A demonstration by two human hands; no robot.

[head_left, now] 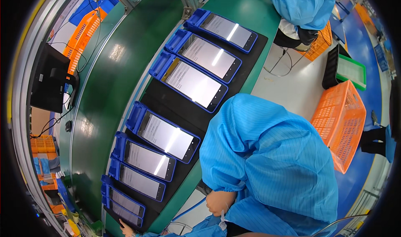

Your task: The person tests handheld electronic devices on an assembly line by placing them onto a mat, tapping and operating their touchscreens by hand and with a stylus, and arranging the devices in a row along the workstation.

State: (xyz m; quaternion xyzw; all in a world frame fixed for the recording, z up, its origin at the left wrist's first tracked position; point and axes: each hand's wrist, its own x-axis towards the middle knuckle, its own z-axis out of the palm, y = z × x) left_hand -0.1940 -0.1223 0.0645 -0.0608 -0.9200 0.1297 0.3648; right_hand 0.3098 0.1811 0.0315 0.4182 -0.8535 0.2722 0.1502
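Observation:
At the lower edge my left hand [126, 229] reaches out of a blue sleeve with a finger stretched out. It is nearest to the lowest blue handheld terminals [125, 208], by the end of the black mat [167, 98]. My right hand [220, 202] is closed in a fist at the cuff of its wide blue sleeve, off the table's near edge; its inner side is hidden. Several more terminals lie side by side along the mat, such as one large terminal [195, 85]. Each has a lit pale screen and a raised blue block at its far end.
The green table [112, 82] curves past a black monitor [50, 78] at the left. Another person in a blue smock [303, 3] sits at the upper right. An orange crate [340, 124] and a black bin with a green-rimmed tray [351, 71] stand at the right.

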